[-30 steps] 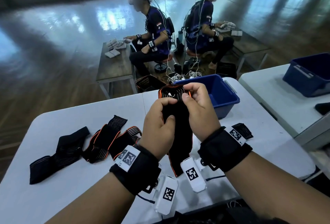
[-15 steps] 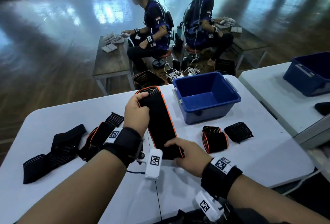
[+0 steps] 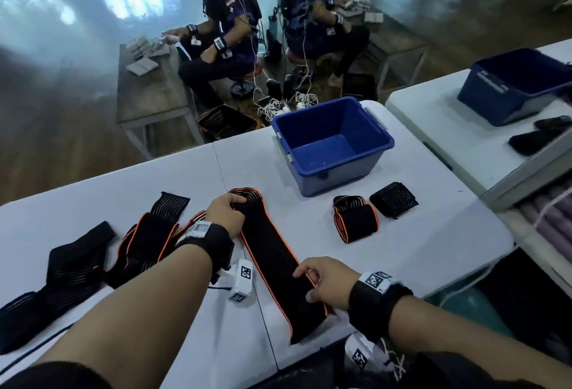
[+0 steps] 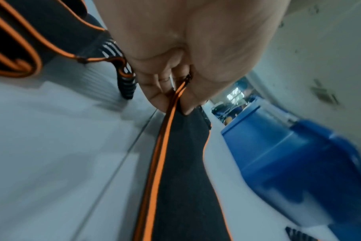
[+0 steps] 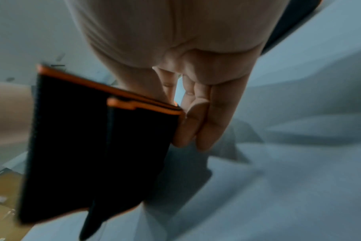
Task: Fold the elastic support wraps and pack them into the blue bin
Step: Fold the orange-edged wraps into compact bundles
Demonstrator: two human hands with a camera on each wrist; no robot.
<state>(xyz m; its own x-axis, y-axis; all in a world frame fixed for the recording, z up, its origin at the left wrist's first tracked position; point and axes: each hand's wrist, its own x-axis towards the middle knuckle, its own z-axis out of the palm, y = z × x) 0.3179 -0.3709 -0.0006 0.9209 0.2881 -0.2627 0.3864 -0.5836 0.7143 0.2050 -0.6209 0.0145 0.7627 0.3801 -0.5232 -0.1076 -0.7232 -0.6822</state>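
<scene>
A long black wrap with orange edging lies stretched out doubled on the white table. My left hand grips its far end, and the left wrist view shows the fingers pinching the wrap's orange edge. My right hand pinches the near end at the table's front; in the right wrist view the fingers hold the wrap's corner. The blue bin stands behind, with nothing seen inside it. Two folded wraps lie in front of it.
Several unfolded wraps lie at the left of the table. A second table at the right carries another blue bin. Two seated people work at low tables beyond the far edge.
The wrap went from held up between both hands to laid on the table. My hands have drawn apart along it, the right one toward the near edge.
</scene>
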